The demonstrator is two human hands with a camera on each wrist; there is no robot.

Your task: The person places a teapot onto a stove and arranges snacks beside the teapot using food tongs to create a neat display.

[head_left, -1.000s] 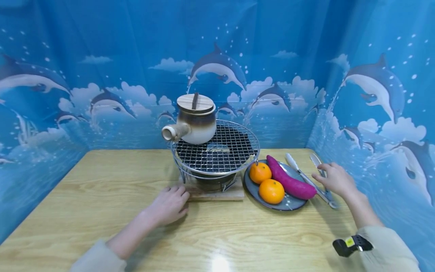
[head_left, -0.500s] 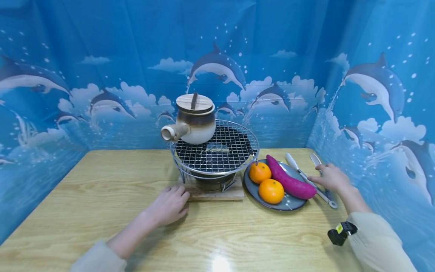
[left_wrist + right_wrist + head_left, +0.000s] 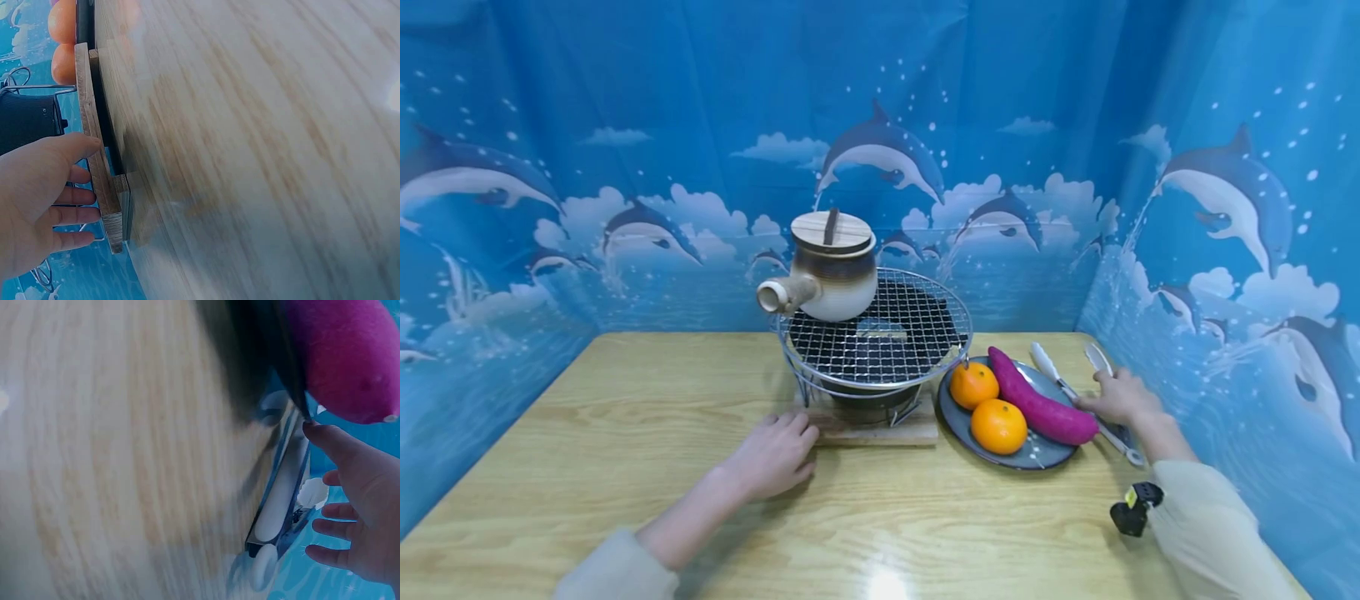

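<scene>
My left hand (image 3: 775,457) lies at the left end of a wooden board (image 3: 880,433), fingers loosely bent; in the left wrist view its thumb touches the board's edge. On the board stands a small stove with a round wire grill (image 3: 887,350), bearing a lidded clay pot (image 3: 835,275). My right hand (image 3: 1122,400) is over a pair of tongs (image 3: 1063,387) with white tips, which stand spread. The thumb lies near one arm, the fingers by the other, partly hiding the tongs. In the right wrist view the fingers (image 3: 340,530) look apart and relaxed.
Left of the tongs a dark plate (image 3: 951,417) holds a purple sweet potato (image 3: 1037,408) and two oranges (image 3: 998,427). The plate's rim is close to the right thumb. A blue dolphin-print curtain (image 3: 700,100) closes off the table's back and right side.
My right hand has moved left and down onto the tongs, its forearm swinging left too. The left hand, stove, pot and plate have stayed put.
</scene>
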